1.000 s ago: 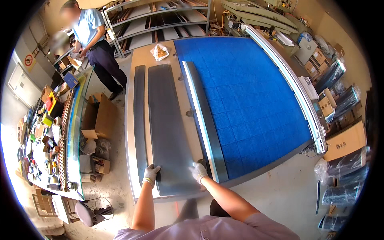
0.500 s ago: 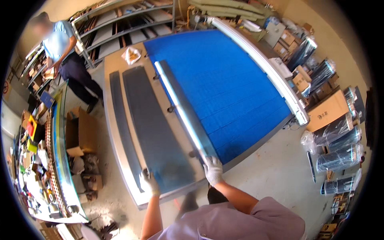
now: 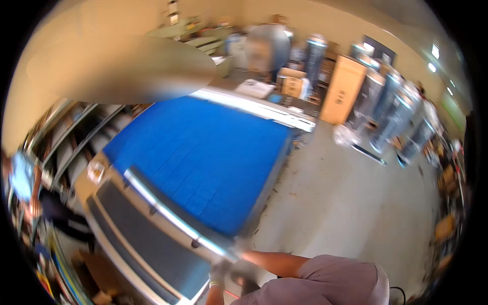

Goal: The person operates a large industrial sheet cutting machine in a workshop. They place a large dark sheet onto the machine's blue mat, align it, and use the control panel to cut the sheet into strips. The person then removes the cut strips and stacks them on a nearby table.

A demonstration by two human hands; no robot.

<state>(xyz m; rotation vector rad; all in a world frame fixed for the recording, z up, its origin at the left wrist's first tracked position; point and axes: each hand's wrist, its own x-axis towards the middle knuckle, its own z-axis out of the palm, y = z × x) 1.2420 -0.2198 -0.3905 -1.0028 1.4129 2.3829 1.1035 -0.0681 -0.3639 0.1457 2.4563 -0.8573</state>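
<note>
A long shiny bar (image 3: 173, 216) lies slantwise across the table, along the near edge of a blue mat (image 3: 203, 152). At its near end is my right hand (image 3: 243, 247), its fingers smeared by motion. Just left of it, by the near end of a wide dark sheet (image 3: 147, 231), is my left hand (image 3: 219, 269), gloved and also blurred. I cannot tell whether either hand grips anything. Beyond the wide sheet, toward the left, runs a narrow dark strip (image 3: 124, 249). Small dark round pieces (image 3: 195, 243) sit beside the bar.
A white rail (image 3: 254, 109) borders the mat's far side. Wrapped rolls (image 3: 366, 99) and a tall carton (image 3: 343, 90) stand at the back right, with a dark flat piece (image 3: 369, 154) on the floor. Shelves (image 3: 76, 132) and another person (image 3: 25, 178) are at the left.
The view has swung to the right. My left hand has left the gap between the dark strips and come close to my right hand, which is still at the bar's near end.
</note>
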